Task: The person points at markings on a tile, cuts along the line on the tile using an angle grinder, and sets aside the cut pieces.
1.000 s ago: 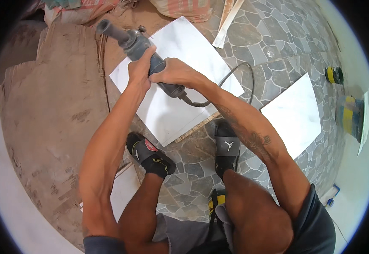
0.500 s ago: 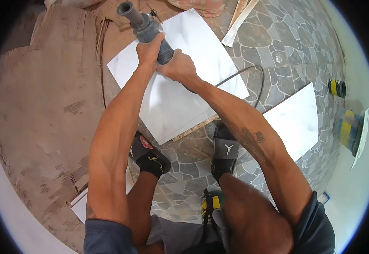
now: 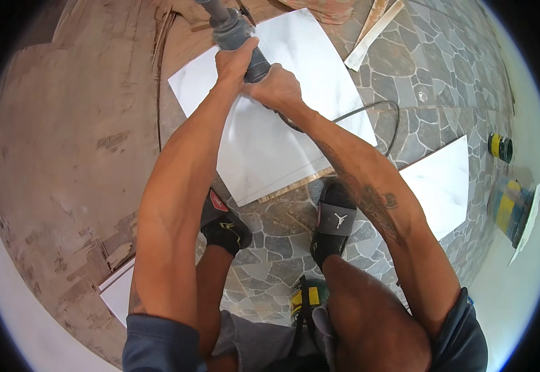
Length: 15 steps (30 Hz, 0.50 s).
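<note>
A dark grey power tool (image 3: 236, 34) with a tube-shaped fitting is held up over a large white marble-look tile (image 3: 301, 149) on the floor, its tip cut off at the top edge. My left hand (image 3: 232, 59) grips the tool's body, thumb along it. Just below and to the right, my right hand (image 3: 275, 88) is closed on the same tool. Its black cord (image 3: 397, 124) loops to the right across the tile and floor. A pencil-like line and a rough striped strip show along the tile's near edge.
A brown board (image 3: 65, 155) covers the left side. White tile pieces lie at right (image 3: 437, 180) and lower left (image 3: 114, 291). Pale strips (image 3: 375, 34), sacks (image 3: 319, 9), containers (image 3: 499, 147) (image 3: 506, 211) and a bucket (image 3: 309, 296) between my legs surround my slippered feet on stone-patterned flooring.
Both my hands have moved away from me and slightly right with the tool, whose front end is now partly out of view at the top. My grip stays on it.
</note>
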Each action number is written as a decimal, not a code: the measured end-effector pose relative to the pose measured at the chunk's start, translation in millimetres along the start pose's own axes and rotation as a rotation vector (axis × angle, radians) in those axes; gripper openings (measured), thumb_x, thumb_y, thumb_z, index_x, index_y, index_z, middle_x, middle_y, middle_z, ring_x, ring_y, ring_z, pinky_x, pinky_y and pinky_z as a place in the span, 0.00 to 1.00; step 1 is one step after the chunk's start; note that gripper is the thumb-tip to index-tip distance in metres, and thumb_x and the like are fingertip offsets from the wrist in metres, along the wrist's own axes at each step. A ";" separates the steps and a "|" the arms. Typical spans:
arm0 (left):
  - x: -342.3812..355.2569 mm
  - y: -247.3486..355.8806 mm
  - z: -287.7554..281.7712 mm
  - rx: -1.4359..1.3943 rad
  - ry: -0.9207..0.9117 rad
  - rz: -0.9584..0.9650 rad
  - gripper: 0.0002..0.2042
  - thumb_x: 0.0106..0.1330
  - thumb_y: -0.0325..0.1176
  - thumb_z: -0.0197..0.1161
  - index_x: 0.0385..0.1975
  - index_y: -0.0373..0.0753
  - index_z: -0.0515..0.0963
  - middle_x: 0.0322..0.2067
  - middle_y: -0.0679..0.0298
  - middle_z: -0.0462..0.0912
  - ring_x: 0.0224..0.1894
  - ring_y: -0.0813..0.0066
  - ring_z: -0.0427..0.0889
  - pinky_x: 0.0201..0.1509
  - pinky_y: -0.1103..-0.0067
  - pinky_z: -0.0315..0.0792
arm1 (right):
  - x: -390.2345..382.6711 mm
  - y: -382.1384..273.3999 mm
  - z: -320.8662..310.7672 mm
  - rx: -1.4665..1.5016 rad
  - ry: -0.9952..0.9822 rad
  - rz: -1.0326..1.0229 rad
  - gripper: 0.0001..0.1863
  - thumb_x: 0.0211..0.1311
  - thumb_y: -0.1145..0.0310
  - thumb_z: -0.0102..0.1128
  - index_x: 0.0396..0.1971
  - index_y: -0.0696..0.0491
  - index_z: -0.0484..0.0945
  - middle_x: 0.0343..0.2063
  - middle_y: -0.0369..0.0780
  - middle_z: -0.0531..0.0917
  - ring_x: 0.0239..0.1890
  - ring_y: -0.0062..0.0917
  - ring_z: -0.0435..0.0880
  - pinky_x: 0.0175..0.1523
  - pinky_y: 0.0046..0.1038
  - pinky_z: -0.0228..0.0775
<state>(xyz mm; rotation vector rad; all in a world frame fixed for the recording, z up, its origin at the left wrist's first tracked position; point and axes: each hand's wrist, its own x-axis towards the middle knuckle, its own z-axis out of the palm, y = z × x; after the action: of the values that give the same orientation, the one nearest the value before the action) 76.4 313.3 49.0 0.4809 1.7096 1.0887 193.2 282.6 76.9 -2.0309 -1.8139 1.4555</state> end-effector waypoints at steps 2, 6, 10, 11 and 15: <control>2.0 -0.1 0.4 0.011 0.012 0.011 0.22 0.53 0.40 0.75 0.36 0.25 0.81 0.35 0.56 0.84 0.34 0.70 0.83 0.38 0.72 0.79 | 1.5 -0.6 0.0 0.008 -0.006 -0.002 0.38 0.37 0.47 0.73 0.43 0.65 0.78 0.37 0.49 0.86 0.42 0.38 0.88 0.47 0.34 0.80; 4.3 0.0 -2.1 0.058 0.046 -0.001 0.23 0.53 0.40 0.75 0.37 0.24 0.81 0.36 0.55 0.84 0.35 0.69 0.83 0.39 0.72 0.80 | -2.5 -4.9 -1.6 0.046 -0.033 0.002 0.35 0.37 0.47 0.72 0.39 0.64 0.80 0.32 0.47 0.87 0.38 0.37 0.88 0.43 0.34 0.81; 4.6 -2.1 1.3 -0.002 0.011 0.017 0.23 0.53 0.41 0.75 0.37 0.24 0.81 0.36 0.55 0.84 0.35 0.68 0.83 0.40 0.72 0.80 | 0.3 1.4 1.1 0.013 0.070 -0.047 0.34 0.37 0.47 0.72 0.36 0.64 0.81 0.30 0.47 0.87 0.35 0.37 0.89 0.41 0.34 0.81; 5.6 -2.3 1.7 0.010 0.017 -0.008 0.22 0.51 0.41 0.75 0.36 0.26 0.82 0.36 0.56 0.85 0.36 0.69 0.83 0.41 0.72 0.79 | 1.7 2.0 0.7 0.009 0.059 -0.045 0.33 0.37 0.47 0.72 0.35 0.63 0.81 0.30 0.47 0.87 0.34 0.37 0.89 0.40 0.34 0.81; 13.3 -7.5 -3.1 0.014 0.037 -0.024 0.22 0.49 0.42 0.75 0.36 0.28 0.83 0.37 0.56 0.86 0.37 0.69 0.84 0.42 0.73 0.78 | -1.6 -4.7 -2.1 0.000 -0.004 -0.025 0.30 0.38 0.49 0.71 0.32 0.63 0.82 0.28 0.46 0.87 0.33 0.36 0.89 0.39 0.33 0.81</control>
<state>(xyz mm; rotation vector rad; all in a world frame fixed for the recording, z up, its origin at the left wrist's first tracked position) 69.4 317.8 35.8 0.4502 1.7524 1.0746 191.2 283.9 81.8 -1.9988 -1.8345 1.4545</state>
